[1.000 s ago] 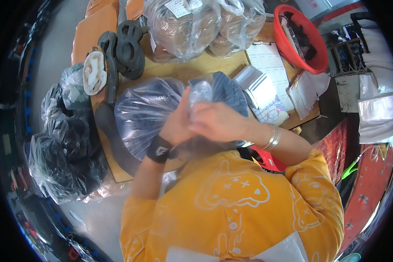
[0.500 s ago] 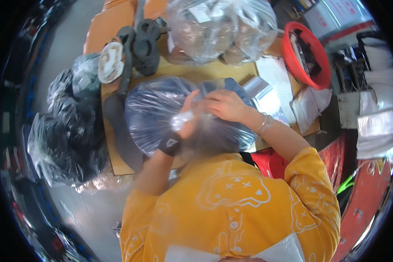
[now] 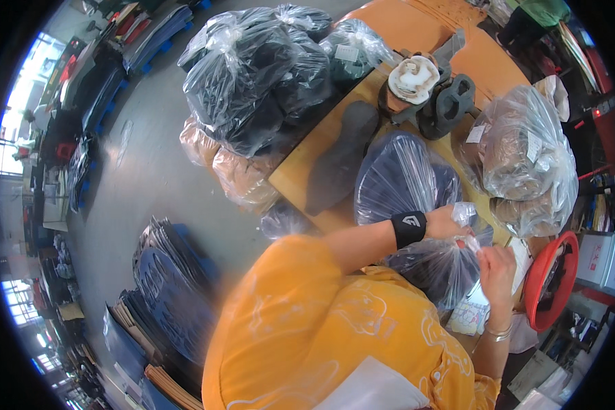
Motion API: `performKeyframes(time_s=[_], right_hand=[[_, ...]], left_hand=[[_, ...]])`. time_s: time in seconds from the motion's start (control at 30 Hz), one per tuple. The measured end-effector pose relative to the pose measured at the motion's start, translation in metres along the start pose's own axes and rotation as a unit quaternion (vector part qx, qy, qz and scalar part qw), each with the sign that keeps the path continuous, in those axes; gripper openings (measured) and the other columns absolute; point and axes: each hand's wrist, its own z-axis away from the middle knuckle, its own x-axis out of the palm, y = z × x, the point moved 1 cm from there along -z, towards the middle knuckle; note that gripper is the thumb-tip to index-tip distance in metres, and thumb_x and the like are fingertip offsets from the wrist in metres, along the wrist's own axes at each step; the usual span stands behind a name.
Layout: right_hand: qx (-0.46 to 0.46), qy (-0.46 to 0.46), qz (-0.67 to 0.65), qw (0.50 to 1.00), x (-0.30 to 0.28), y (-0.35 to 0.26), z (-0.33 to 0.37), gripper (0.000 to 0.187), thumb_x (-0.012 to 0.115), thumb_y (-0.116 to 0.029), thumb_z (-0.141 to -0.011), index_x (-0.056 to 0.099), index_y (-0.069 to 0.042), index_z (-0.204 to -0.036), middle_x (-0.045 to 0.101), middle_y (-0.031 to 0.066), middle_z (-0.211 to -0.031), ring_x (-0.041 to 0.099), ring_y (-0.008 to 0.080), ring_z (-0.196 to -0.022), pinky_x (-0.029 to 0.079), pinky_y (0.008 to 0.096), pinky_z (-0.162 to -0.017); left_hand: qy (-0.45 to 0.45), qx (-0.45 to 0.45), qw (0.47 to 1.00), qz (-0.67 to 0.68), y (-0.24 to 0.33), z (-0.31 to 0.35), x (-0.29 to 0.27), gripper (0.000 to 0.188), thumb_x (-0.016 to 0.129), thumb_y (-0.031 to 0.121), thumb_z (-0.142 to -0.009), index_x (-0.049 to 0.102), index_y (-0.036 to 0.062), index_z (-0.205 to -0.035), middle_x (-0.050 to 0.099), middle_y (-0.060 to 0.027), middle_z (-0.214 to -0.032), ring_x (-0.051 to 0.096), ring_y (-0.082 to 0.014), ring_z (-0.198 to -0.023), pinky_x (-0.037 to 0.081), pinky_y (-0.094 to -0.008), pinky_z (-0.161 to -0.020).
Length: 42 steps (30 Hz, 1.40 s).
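A clear plastic bag (image 3: 403, 174) of dark blue pieces lies on the wooden table, its neck gathered and twisted between my hands. My left hand (image 3: 447, 222), with a black band at the wrist, is closed around the gathered plastic. On the neck's other side, my right hand (image 3: 497, 270) pinches the plastic or a thin strip at it; which one I cannot tell. Farther off on the table stands a white roll of tape or string (image 3: 413, 78) beside dark grey, sole-shaped pieces (image 3: 451, 106). Another flat, dark, sole-shaped piece (image 3: 345, 154) lies left of the bag.
Knotted clear bags of black pieces (image 3: 246, 82) pile up past the left edge of the table (image 3: 297, 167). A bag of brown pieces (image 3: 526, 160) sits at the right, near a red basin (image 3: 572, 263). Stacked dark sheets (image 3: 174, 287) stand on the floor at lower left.
The view has swung left, so the table appears farther right and the floor shows. My hands, earlier over the bag's middle, now hold its neck twisted tight.
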Motion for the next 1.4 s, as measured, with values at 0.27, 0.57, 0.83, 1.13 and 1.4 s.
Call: performKeyframes(time_s=[0.27, 0.57, 0.83, 1.13, 1.4], right_hand=[[0.222, 0.051, -0.285, 0.931, 0.081, -0.022, 0.05, 0.013, 0.057, -0.011, -0.091, 0.061, 0.001, -0.089, 0.058, 0.0133, -0.072, 0.057, 0.0222, -0.064, 0.043, 0.0334, -0.059], [0.161, 0.013, -0.284, 0.945, 0.044, 0.017, 0.0, 0.038, 0.066, -0.009, -0.076, 0.06, -0.001, -0.112, 0.063, 0.0172, -0.102, 0.061, 0.0306, -0.094, 0.047, 0.0374, -0.08], [0.144, 0.026, -0.104, 0.984, 0.098, 0.017, 0.006, 0.042, 0.059, -0.006, -0.072, 0.057, -0.002, -0.114, 0.061, 0.0213, -0.102, 0.055, 0.0427, -0.1, 0.042, 0.0512, -0.087], [0.087, 0.014, -0.039, 0.995, 0.083, 0.013, 0.006, 0.031, 0.061, -0.01, -0.07, 0.059, -0.003, -0.1, 0.061, 0.0191, -0.096, 0.054, 0.0412, -0.095, 0.042, 0.0525, -0.079], [0.115, -0.104, -0.103, 0.983, 0.067, 0.007, -0.008, 0.019, 0.06, -0.01, -0.074, 0.066, -0.003, -0.091, 0.063, 0.0194, -0.095, 0.057, 0.0383, -0.092, 0.044, 0.0481, -0.082]], left_hand=[[0.153, 0.048, 0.949, -0.271, -0.019, -0.003, 0.004, 0.039, 0.075, 0.016, -0.064, 0.065, 0.0054, -0.101, 0.067, -0.0154, -0.089, 0.065, -0.0282, -0.084, 0.05, -0.036, -0.078], [0.0, 0.266, 0.779, -0.568, 0.01, 0.001, 0.009, 0.023, 0.065, 0.008, -0.068, 0.056, 0.0139, -0.089, 0.062, -0.0138, -0.072, 0.064, -0.0363, -0.075, 0.047, -0.0487, -0.065], [0.024, 0.206, 0.735, -0.645, 0.001, -0.026, -0.005, 0.028, 0.066, 0.009, -0.071, 0.052, 0.007, -0.095, 0.065, -0.0173, -0.079, 0.064, -0.0382, -0.077, 0.049, -0.0483, -0.064], [-0.048, 0.073, 0.708, -0.7, 0.008, -0.036, -0.001, 0.014, 0.067, 0.012, -0.067, 0.067, 0.0063, -0.08, 0.066, -0.0176, -0.08, 0.064, -0.0378, -0.083, 0.051, -0.0469, -0.072], [0.04, 0.228, 0.754, -0.614, -0.009, -0.015, -0.011, 0.02, 0.066, 0.012, -0.072, 0.054, 0.0095, -0.088, 0.054, -0.0105, -0.087, 0.06, -0.0352, -0.073, 0.048, -0.0453, -0.059]])
